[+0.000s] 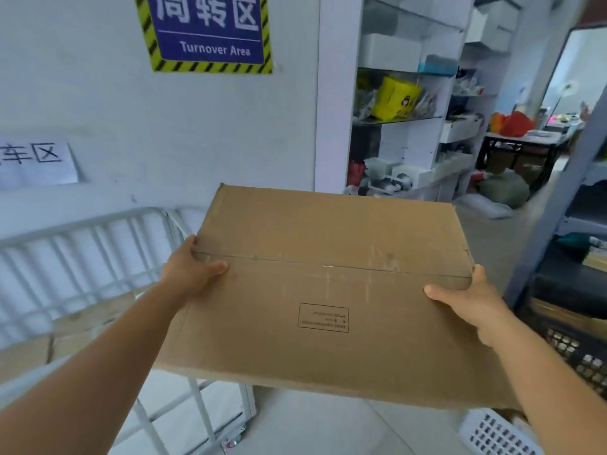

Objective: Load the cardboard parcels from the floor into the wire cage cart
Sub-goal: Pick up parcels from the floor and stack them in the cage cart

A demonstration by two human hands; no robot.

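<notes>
Head view, both hands, left (189,274) and right (473,303), gripping cardboard parcel (328,290), wire cage cart (82,244) left, shelving (410,103) behind.

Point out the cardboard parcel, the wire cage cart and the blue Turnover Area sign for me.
cardboard parcel (328,290): head view, middle of its top face.
wire cage cart (98,238): head view, a bar of its white side rail.
Turnover Area sign (210,31): head view, its blue centre.

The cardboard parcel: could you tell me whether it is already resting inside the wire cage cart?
No, the cardboard parcel is in the air, gripped by the left hand and right hand, right of the wire cage cart.
</notes>
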